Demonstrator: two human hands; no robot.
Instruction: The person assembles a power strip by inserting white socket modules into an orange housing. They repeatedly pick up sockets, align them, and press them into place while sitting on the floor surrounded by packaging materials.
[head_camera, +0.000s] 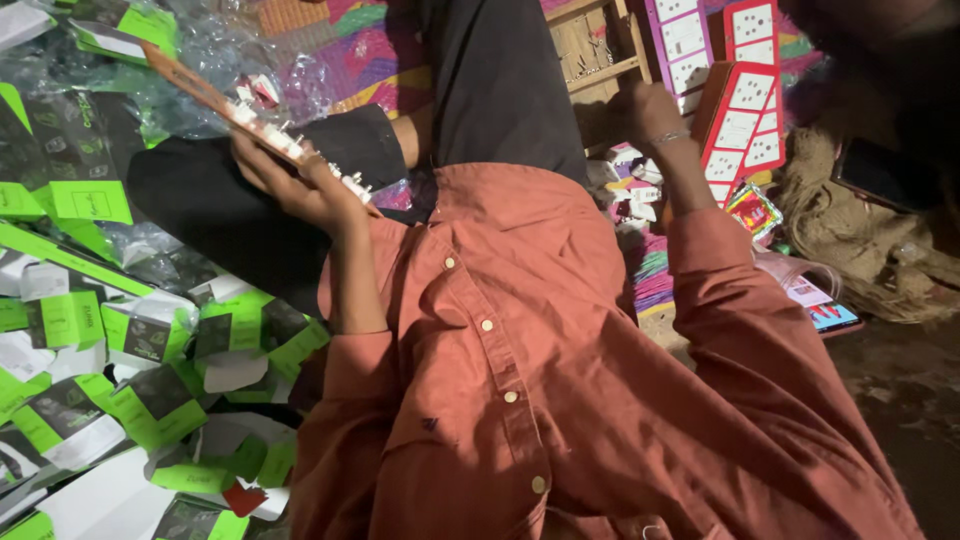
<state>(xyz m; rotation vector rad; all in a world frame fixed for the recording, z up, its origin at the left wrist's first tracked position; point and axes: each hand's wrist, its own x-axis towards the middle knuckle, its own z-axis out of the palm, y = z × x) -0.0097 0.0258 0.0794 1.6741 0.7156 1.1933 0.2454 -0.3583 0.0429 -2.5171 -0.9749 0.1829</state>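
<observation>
Left hand (290, 180) is gripping the long flat red-edged socket board (250, 115) tilted above the lap, pins exposed, while right hand (645, 110) is reaching curled toward the stacked red-and-white socket boards (745, 100); its grasp cannot be told.

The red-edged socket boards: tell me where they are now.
In the head view they stand stacked at upper right, just beyond the right hand, beside the wooden frame.

You wear a rust-red buttoned shirt (520, 360) — sleeves rolled up — dark trousers (500, 80), a thin wrist bracelet (668, 137).
</observation>
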